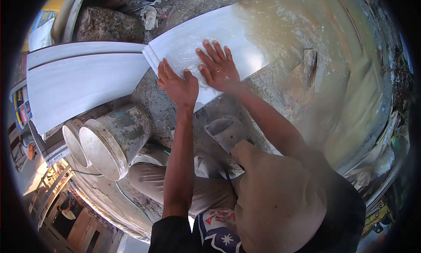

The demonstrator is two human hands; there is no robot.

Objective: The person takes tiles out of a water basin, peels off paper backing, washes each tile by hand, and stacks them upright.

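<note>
Head view: white panel (186,44) lies under the left hand (180,87), thumb apart, and right hand (222,73), fingers spread.

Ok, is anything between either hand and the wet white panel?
Nothing solid shows in between: the left hand and right hand both lie on the white panel, whose surface looks wet.

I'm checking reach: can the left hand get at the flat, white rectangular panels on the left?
Probably yes: the left hand rests on a wet, flat white panel, near the closest end of the rectangular panels, with nothing visible between.
</note>
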